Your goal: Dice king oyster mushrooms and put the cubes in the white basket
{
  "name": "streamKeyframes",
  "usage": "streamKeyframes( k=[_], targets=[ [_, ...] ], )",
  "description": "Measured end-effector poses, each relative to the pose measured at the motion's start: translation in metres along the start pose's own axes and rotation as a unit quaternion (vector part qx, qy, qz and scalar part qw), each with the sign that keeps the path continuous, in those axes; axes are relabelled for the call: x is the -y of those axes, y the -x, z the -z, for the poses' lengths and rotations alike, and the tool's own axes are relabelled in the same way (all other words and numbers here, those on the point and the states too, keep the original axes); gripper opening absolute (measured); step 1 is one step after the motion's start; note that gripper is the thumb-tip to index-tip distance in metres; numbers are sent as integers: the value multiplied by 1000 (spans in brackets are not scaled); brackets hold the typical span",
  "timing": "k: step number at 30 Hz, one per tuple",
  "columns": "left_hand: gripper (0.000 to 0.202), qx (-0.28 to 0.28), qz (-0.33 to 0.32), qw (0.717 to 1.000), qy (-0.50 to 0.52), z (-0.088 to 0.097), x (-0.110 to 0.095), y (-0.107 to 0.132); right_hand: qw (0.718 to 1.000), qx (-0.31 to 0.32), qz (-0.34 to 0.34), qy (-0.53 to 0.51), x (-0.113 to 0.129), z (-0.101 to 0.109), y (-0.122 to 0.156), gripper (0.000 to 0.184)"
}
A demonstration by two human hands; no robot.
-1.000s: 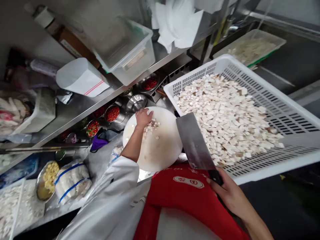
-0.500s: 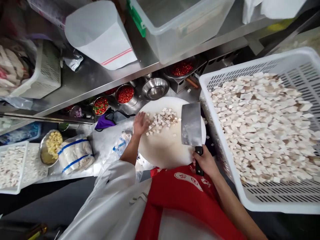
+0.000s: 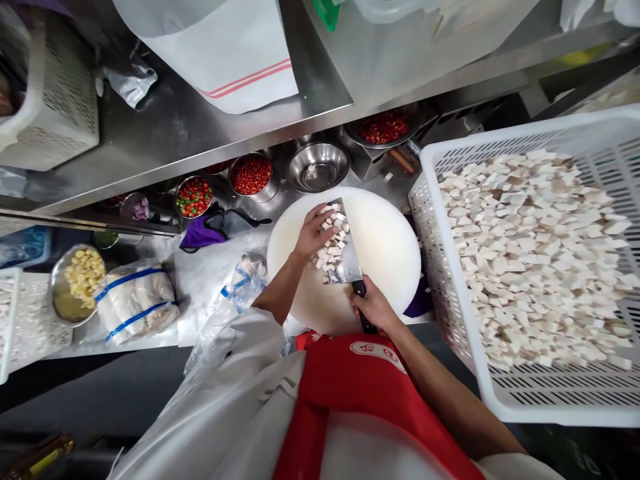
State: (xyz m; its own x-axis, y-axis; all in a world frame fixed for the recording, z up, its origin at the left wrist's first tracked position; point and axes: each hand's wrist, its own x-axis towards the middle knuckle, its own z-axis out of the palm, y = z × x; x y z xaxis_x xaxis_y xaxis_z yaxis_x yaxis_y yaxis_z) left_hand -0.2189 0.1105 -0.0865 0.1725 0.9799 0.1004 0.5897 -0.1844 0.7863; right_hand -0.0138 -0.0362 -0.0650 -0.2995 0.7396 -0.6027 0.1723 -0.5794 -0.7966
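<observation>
My right hand (image 3: 375, 308) grips the black handle of a cleaver (image 3: 345, 257), whose blade lies low on the round white cutting board (image 3: 385, 247) under a pile of white cubes (image 3: 331, 241). My left hand (image 3: 313, 230) rests open on the left side of that pile, fingers cupped against the cubes and pressing them toward the blade. A large white slotted basket (image 3: 580, 133) at the right holds a thick layer of the same white cubes (image 3: 530, 247).
Steel bowls of chopped red chilli (image 3: 250, 175) and mixed peppers (image 3: 194, 197) and an empty steel bowl (image 3: 319, 167) sit behind the board under a steel shelf (image 3: 175, 133). A bagged white package (image 3: 135, 303) and a bowl of yellow pieces (image 3: 75, 283) lie left.
The cleaver came down from above the basket to the board and slid under the cubes. My left hand moved in and gathered the scattered cubes against the blade.
</observation>
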Motion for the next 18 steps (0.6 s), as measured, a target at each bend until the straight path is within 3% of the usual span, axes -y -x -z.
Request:
streamKeyframes(
  k=[5, 10, 15, 18],
  targets=[
    [44, -52, 48, 997, -22, -3, -5, 13, 1000, 22, 8, -20, -1, -7, 10, 22],
    [45, -56, -6, 998, -13, 1, -27, 12, 997, 27, 21, -67, 3, -1, 32, 19],
    [40, -23, -69, 996, -54, -4, -91, -17, 993, -17, 59, -97, 20, 19, 70, 21],
    [41, -1, -148, 988, -36, -27, -146, -42, 986, -70, 80, -125, 27, 43, 101, 23]
  ],
)
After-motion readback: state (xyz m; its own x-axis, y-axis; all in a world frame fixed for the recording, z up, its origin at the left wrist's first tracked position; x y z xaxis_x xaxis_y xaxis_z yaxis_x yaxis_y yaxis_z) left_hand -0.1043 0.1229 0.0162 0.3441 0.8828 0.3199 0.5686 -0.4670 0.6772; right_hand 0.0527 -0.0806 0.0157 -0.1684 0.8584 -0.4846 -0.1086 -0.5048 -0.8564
